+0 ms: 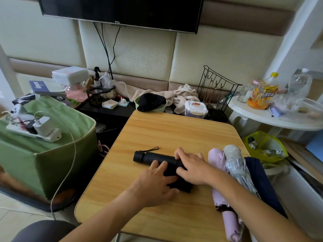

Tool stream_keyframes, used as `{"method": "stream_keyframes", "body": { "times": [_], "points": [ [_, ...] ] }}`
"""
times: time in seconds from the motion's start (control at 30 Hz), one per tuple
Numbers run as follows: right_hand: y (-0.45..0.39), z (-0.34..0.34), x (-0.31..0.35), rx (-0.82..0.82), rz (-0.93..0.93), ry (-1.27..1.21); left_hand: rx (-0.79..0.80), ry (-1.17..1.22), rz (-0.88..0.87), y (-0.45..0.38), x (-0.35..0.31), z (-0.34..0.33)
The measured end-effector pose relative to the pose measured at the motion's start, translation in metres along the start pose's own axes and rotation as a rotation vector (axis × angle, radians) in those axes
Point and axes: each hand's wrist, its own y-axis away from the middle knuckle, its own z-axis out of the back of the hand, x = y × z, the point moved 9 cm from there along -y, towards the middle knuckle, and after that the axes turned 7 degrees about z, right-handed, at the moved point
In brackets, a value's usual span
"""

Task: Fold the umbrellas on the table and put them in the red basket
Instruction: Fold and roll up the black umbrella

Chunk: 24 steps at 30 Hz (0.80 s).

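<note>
A black folded umbrella (152, 156) lies across the middle of the wooden table (174, 133), its handle and wrist strap pointing left. My left hand (155, 180) lies flat on its loose black canopy, fingers straight. My right hand (191, 165) presses on the umbrella's right part, fingers curled over the roll. At the table's right edge lie a pink umbrella (219, 173), a silver-grey umbrella (236, 165) and a dark navy one (262, 182), loosely bunched together. No red basket is in view.
A green fabric box (43, 154) with a power strip and chargers stands to the left. Behind the table are a black shelf with a green bowl (151, 103), towels and a wipes box (196, 109). A white side table (272, 117) with bottles stands at right, a yellow bag (265, 147) below.
</note>
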Motion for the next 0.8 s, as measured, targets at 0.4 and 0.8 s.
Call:
{"method": "stream_keyframes", "body": {
  "times": [0.4, 0.8],
  "points": [
    [-0.006, 0.02, 0.01, -0.247, 0.065, 0.186, -0.153, 0.183, -0.006, -0.003, 0.013, -0.009],
    [0.008, 0.004, 0.013, -0.32, -0.006, 0.249, -0.326, 0.298, 0.055, -0.006, 0.02, 0.013]
  ]
}}
